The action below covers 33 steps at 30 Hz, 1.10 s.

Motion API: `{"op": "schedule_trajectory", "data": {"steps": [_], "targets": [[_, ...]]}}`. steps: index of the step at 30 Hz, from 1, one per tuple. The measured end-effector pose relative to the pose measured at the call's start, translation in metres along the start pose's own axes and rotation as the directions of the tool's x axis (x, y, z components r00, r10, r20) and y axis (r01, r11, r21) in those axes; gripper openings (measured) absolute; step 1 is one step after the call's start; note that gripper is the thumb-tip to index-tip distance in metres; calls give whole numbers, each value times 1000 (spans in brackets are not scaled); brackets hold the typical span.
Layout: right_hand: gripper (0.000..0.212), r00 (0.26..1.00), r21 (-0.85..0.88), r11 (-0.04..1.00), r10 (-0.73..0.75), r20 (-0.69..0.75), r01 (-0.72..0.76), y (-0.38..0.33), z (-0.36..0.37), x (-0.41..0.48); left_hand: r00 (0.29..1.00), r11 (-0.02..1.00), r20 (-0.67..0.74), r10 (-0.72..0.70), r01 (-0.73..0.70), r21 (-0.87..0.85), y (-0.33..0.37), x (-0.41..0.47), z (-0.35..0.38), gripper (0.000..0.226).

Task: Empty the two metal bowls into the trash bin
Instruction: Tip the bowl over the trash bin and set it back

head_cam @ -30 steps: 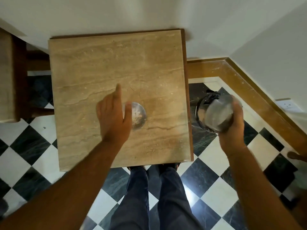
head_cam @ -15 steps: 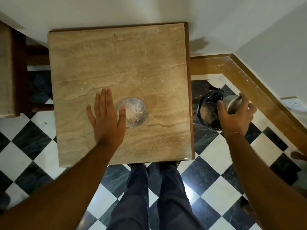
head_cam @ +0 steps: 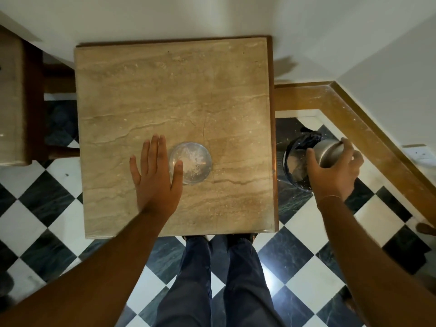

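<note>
Floor (head_cam: pixel 59 223) first: black-and-white checker tile, wide open on our near side, so we have room to turn and step. Wooden skirting (head_cam: pixel 368 119) boxes in the far right corner, tight there.

Table (head_cam: pixel 165 95), square stone top, fills the middle; our legs sit at its near edge. Top is bare apart from one bowl.

Trash bin (head_cam: pixel 289 159) sits on the floor just off the table's right edge, dark liner, pale stuff visible inside. Mostly under our right hand.

Right hand (head_cam: pixel 330 171): fingers wrapped around the first metal bowl (head_cam: pixel 329 151), holding it tipped with its mouth toward the bin opening. Bowl is above the bin, inside the curl of the fingers. We judge this is the dump of bowl one; can't tell from this angle if it's fully empty.

Second metal bowl (head_cam: pixel 190 163) upright on the table, white powdery residue inside, so not emptied yet.

Left hand (head_cam: pixel 155 178): flat, fingers spread, gripping nothing. Thumb tip overlaps the second bowl's left rim; whether it touches we can't tell. Bowl lies just to the thumb side of the fingers.

Next, as we see it: finish the tip, put bowl one somewhere, then close fingers on bowl two's rim, carry it level past the table's right edge, and tip over the bin. Clearance between table edge and bin is slim; lift before crossing.
</note>
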State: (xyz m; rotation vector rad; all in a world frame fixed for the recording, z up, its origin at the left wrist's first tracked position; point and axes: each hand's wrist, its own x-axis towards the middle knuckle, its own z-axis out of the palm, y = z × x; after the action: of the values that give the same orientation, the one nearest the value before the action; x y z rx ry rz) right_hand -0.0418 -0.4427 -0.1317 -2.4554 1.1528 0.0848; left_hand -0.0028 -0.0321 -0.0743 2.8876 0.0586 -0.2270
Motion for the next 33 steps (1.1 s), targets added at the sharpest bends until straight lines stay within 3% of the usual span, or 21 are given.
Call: {"op": "schedule_trajectory", "data": {"steps": [1, 4, 6, 8, 9, 11, 12, 13, 15, 17, 19, 22, 25, 30, 33], "targets": [[92, 999, -7, 1000, -5, 35, 5, 0, -1, 4, 1000, 1000, -13, -8, 8, 8, -1, 0, 0, 70], [95, 974, -41, 987, 163, 161, -158, 7, -3, 7, 1000, 1000, -4, -12, 12, -3, -5, 0, -1, 70], [88, 973, 305, 926, 192, 131, -224, 2, -9, 6, 1000, 1000, 8, -17, 17, 0, -7, 0, -1, 70], [84, 941, 631, 699, 217, 261, -336, -8, -21, 14, 1000, 1000, 19, -22, 22, -7, -8, -1, -2, 71], [82, 891, 710, 545, 188, 414, -445, -14, -25, 15, 999, 1000, 24, -26, 26, -7, -10, -2, -2, 71], [74, 732, 708, 230, 36, 680, -668, -20, -29, 9, 998, 999, 51, -30, 31, -15, -11, -3, -3, 72], [66, 670, 666, 139, -21, 742, -733, -24, -30, 3, 998, 999, 61, -35, 37, -20, -10, -3, -4, 73], [59, 631, 632, 112, -49, 775, -767, -31, -29, -3, 997, 999, 64, -42, 44, -25, -10, -4, -6, 73], [56, 581, 583, 175, -67, 811, -793, -47, -23, -14, 997, 998, 63, -47, 49, -30, -9, -3, -10, 73], [62, 559, 549, 304, -61, 827, -779, -66, -14, -22, 997, 998, 69, -42, 45, -40, -9, -2, -13, 73], [59, 603, 548, 491, -58, 796, -677, -82, -8, -28, 996, 997, 84, -38, 43, -56, -9, 0, -16, 73], [54, 739, 508, 749, -38, 673, -425, -93, 9, -33, 993, 996, 113, -38, 48, -81, -13, 1, -16, 76], [43, 797, 494, 813, -62, 601, -309, -99, 22, -37, 982, 998, 186, -16, 27, -61, -18, 4, -12, 90], [52, 851, 462, 874, -124, 510, -150, -101, 35, -39, 941, 999, 334, 54, -50, -19, -15, 6, 4, 132], [46, 888, 368, 928, -119, 445, -60, -104, 38, -44, 925, 998, 376, 62, -66, -2, -7, 8, 15, 144]]}}
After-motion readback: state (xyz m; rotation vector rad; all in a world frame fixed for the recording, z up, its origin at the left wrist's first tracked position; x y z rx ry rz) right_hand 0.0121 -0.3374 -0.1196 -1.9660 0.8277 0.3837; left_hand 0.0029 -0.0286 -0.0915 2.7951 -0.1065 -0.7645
